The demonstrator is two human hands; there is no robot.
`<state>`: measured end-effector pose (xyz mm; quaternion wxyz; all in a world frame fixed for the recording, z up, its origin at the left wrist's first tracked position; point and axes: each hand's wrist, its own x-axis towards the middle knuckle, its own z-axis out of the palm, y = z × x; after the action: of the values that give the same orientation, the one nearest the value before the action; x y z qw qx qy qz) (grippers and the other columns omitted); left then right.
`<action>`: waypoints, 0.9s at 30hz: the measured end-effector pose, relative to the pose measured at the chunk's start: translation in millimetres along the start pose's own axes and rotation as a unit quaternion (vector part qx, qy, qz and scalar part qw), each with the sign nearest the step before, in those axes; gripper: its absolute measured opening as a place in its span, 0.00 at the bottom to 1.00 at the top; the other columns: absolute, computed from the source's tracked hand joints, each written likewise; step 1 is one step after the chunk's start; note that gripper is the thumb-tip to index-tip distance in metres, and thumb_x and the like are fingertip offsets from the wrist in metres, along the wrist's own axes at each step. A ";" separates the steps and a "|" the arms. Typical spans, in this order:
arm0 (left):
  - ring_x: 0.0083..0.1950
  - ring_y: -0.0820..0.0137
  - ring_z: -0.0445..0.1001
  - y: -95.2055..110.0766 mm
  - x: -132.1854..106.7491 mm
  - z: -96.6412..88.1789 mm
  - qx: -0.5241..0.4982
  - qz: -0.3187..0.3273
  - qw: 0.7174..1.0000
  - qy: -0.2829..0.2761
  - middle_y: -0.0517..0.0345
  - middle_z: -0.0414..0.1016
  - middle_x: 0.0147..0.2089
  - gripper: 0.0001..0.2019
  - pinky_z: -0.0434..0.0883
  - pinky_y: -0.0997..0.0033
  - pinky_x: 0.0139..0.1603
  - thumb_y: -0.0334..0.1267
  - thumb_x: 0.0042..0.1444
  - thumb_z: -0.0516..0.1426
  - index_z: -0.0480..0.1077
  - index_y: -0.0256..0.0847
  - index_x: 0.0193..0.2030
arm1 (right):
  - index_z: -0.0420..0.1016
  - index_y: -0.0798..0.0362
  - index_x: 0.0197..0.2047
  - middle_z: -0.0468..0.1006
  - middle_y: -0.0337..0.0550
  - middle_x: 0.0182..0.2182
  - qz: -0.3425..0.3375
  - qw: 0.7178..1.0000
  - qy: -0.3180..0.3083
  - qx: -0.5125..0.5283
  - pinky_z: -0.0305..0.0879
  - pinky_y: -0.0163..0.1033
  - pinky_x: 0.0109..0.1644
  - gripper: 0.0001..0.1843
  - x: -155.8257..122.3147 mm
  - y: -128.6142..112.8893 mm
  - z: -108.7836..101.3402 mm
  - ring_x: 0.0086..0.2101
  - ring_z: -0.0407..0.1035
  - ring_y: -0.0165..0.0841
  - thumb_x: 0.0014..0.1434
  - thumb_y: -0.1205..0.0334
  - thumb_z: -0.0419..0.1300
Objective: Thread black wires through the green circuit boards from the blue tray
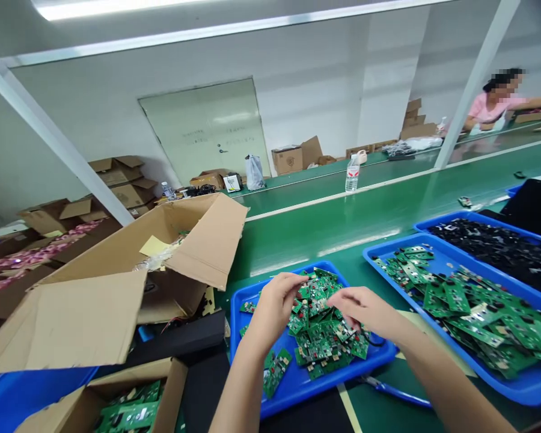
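Note:
Both my hands hover over a blue tray [252, 294] heaped with small green circuit boards [324, 343]. My left hand [275, 304] has its fingers curled, pinching at a green board near the top of the pile. My right hand [367, 310] is closed palm down on the boards, fingertips pressed into the heap. What each hand's fingers enclose is partly hidden.
A second blue tray [442, 264] of green boards lies to the right, and a tray of black parts [500, 240] behind it. An open cardboard box [130, 264] stands left, another with boards [130, 409] below. A water bottle [351, 173] stands on the green conveyor. A person works far right.

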<state>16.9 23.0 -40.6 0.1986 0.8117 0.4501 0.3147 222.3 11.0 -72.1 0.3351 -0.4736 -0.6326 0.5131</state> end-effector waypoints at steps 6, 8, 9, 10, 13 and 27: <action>0.43 0.70 0.74 20.7 -15.1 -29.5 -0.058 0.154 0.980 0.116 0.52 0.74 0.42 0.13 0.73 0.72 0.42 0.28 0.59 0.52 0.75 0.44 0.43 | 0.61 0.52 0.20 0.62 0.31 0.10 -0.082 0.975 0.035 0.202 0.58 0.34 0.24 0.28 27.0 -40.1 24.1 0.14 0.55 0.24 0.49 0.34 0.57; 0.45 0.69 0.74 24.7 -19.7 -34.0 -0.057 0.151 0.979 0.126 0.51 0.74 0.44 0.13 0.73 0.69 0.45 0.28 0.58 0.53 0.74 0.45 0.44 | 0.62 0.51 0.21 0.61 0.29 0.09 -0.088 0.968 0.044 0.232 0.60 0.34 0.26 0.25 30.3 -49.0 24.6 0.14 0.54 0.24 0.48 0.39 0.61; 0.47 0.67 0.73 26.1 -21.9 -35.5 -0.062 0.139 0.980 0.126 0.51 0.73 0.46 0.13 0.72 0.67 0.47 0.28 0.58 0.53 0.73 0.45 0.46 | 0.63 0.52 0.21 0.60 0.29 0.09 -0.092 0.966 0.046 0.239 0.61 0.35 0.27 0.23 31.3 -52.1 24.4 0.14 0.54 0.24 0.47 0.41 0.62; 0.50 0.66 0.72 27.2 -24.0 -36.8 -0.072 0.124 0.982 0.122 0.50 0.72 0.48 0.15 0.72 0.66 0.50 0.28 0.58 0.52 0.72 0.46 0.48 | 0.64 0.52 0.21 0.60 0.29 0.09 -0.097 0.964 0.048 0.241 0.62 0.35 0.28 0.22 32.1 -54.5 24.1 0.14 0.54 0.24 0.48 0.43 0.63; 0.54 0.64 0.70 30.1 -27.7 -37.9 -0.130 0.063 0.983 0.111 0.48 0.67 0.55 0.21 0.69 0.62 0.55 0.30 0.56 0.54 0.65 0.47 0.57 | 0.65 0.52 0.22 0.61 0.29 0.10 -0.109 0.968 0.051 0.220 0.61 0.34 0.27 0.18 33.3 -58.8 25.2 0.15 0.56 0.24 0.50 0.47 0.62; 0.28 0.73 0.70 30.8 -16.9 -36.0 -0.281 -0.168 0.933 0.150 0.59 0.72 0.27 0.09 0.70 0.74 0.32 0.39 0.54 0.57 0.73 0.35 0.34 | 0.66 0.54 0.50 0.73 0.41 0.29 -0.177 0.983 -0.037 0.025 0.66 0.38 0.38 0.21 20.0 -60.6 19.3 0.32 0.68 0.31 0.65 0.48 0.46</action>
<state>4.0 -6.0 -1.5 0.3989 0.5789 0.4972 0.5085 182.8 21.9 -19.5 0.4088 -0.3269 -0.7051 0.4784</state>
